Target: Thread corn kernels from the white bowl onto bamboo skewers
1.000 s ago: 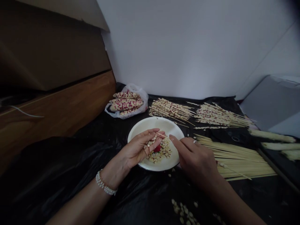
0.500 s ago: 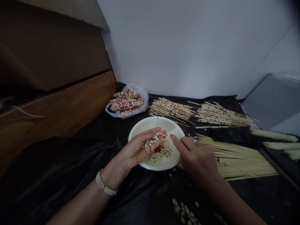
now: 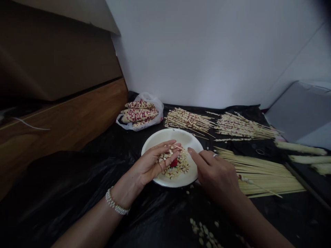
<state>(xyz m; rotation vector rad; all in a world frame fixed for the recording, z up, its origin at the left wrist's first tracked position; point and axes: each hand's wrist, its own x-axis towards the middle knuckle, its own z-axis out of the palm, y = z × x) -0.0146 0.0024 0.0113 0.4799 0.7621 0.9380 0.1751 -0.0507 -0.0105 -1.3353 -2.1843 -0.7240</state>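
My left hand [image 3: 152, 160] is palm up and cupped over a white bowl [image 3: 148, 143], holding loose corn kernels [image 3: 165, 156] in its palm and fingers. My right hand [image 3: 217, 168] is closed around a thin skewer [image 3: 269, 190]. The skewer's pale tip points left at the left fingertips, while a few threaded kernels [image 3: 244, 178] show behind the right hand. The stretch inside the fist is hidden. More kernels [image 3: 181, 167] lie in the bowl around a red print on its bottom.
A plastic bag [image 3: 157, 112] holds corn cobs [image 3: 141, 113] at the back. Two piles of kernel-threaded skewers [image 3: 187, 120] [image 3: 235, 125] lie to its right. Bare skewers [image 3: 271, 179] and stripped cobs [image 3: 307, 159] are at right. Loose kernels [image 3: 204, 234] dot the black plastic sheet [image 3: 155, 220].
Both hands keep almost the same pose over the bowl. The skewer's tip has shifted slightly left and up against the left fingers. The view has moved a little.
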